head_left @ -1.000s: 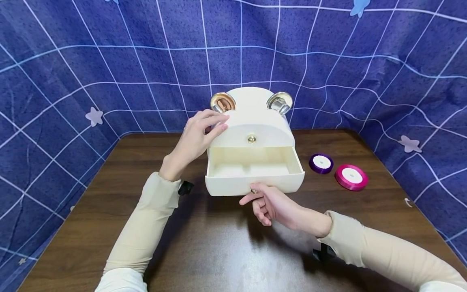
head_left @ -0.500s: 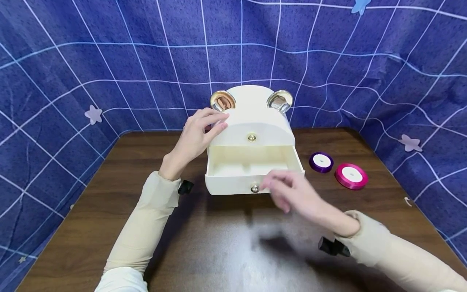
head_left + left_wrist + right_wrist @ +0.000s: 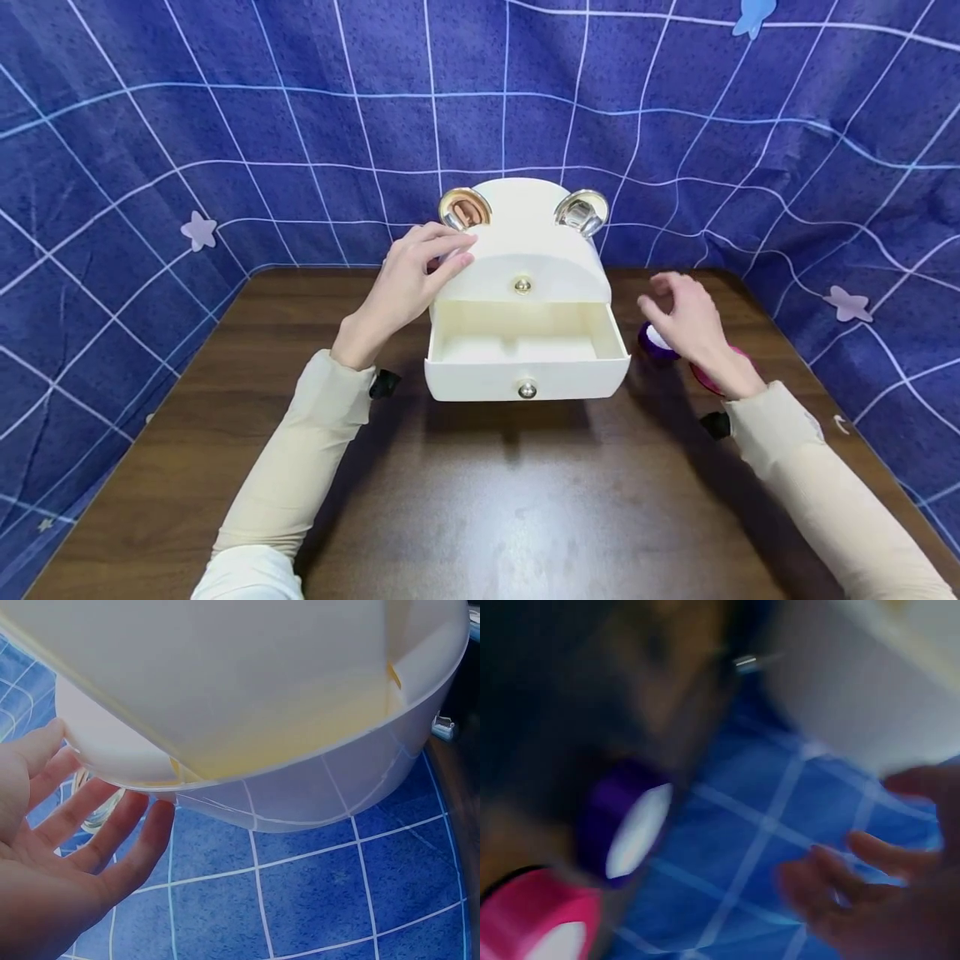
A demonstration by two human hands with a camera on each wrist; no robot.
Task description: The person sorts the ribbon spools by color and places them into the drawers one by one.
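A white drawer box (image 3: 517, 229) with rounded top and shiny round ears stands near the middle of the head view. Its lower drawer (image 3: 472, 382) is pulled out, with nothing seen inside. My left hand (image 3: 408, 271) rests its thumb and fingertips on the box's upper left side, fingers loosely bent. Above the purple ribbon spool (image 3: 654, 344) and the pink ribbon spool (image 3: 551, 907), my right hand (image 3: 686, 315) hangs with relaxed fingers and nothing in them. It covers part of both spools in the head view. The right wrist view is blurred.
The brown wooden table (image 3: 480, 500) carries everything. Blue cloth (image 3: 315, 125) with pale grid lines and stars hangs behind and at both sides. A round metal knob (image 3: 527, 389) sticks out from the drawer's front.
My right hand has let go of the drawer's knob and moved right and away from me, over the ribbon spools. The left hand has stayed on the box; the drawer remains out.
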